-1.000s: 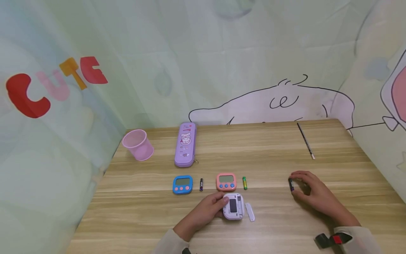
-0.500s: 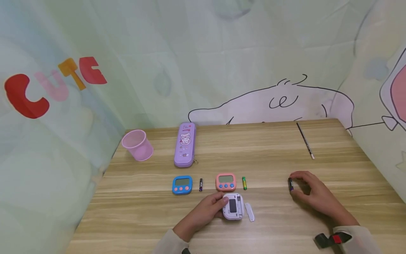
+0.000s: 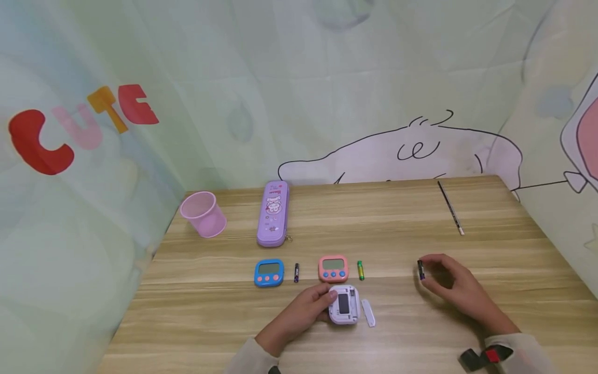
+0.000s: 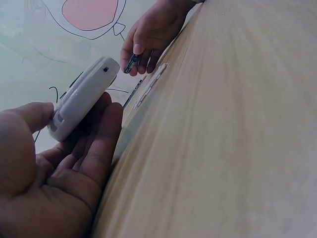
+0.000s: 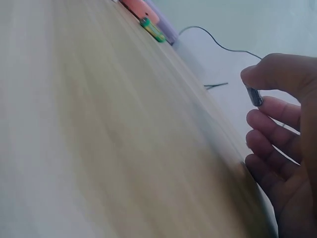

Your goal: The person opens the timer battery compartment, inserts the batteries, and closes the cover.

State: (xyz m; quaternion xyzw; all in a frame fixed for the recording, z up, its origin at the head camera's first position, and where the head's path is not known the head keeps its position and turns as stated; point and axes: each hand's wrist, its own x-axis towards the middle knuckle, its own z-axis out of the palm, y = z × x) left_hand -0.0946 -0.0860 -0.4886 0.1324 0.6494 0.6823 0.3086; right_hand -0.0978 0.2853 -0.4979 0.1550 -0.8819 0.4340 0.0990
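My left hand (image 3: 308, 307) grips a white digital timer (image 3: 344, 305) by its left edge, thumb on top and fingers beneath. The timer's back faces up, with its battery slot uncovered. Just right of it lies the white battery cover (image 3: 368, 312) on the table. Between thumb and index finger, my right hand (image 3: 460, 288) pinches a black battery (image 3: 421, 270) by its ends; the right wrist view shows this battery (image 5: 254, 96) raised off the wood. Beyond the timer are a pink timer (image 3: 334, 268) and a green battery (image 3: 361, 270).
Further left lie a blue timer (image 3: 269, 273) and another black battery (image 3: 296, 272). A purple pencil case (image 3: 273, 214) and a pink cup (image 3: 204, 213) stand toward the back left. At the back right is a pencil (image 3: 450, 208). Printed cloth hangs behind the wooden table (image 3: 374, 223).
The right hand has lifted the black battery and shifted slightly left with it. My left hand keeps holding the white timer in the same place.
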